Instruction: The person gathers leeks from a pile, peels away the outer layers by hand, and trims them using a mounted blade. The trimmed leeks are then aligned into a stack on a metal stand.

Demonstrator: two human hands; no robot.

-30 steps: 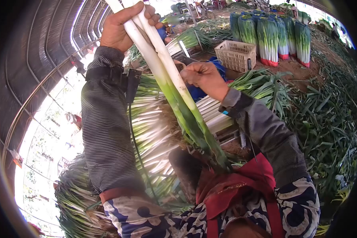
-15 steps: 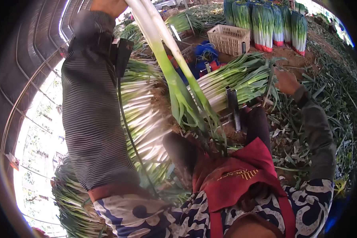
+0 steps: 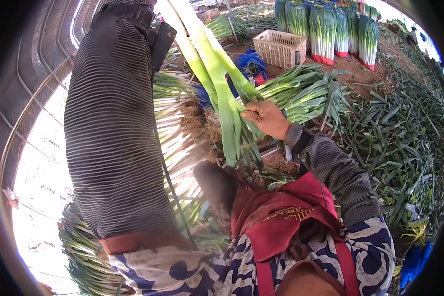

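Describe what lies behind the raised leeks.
Behind the raised leeks, parts of a leek pile with brown roots and some blue material show. Whatever sits directly behind the stalks and leaves is covered and cannot be told.

Striped grey sleeves (image 3: 116, 123), red apron (image 3: 286, 217), patterned blue-white shirt (image 3: 167, 271).

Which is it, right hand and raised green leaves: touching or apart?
Touching: the head view shows the right hand pinching the green leaves at their edge.
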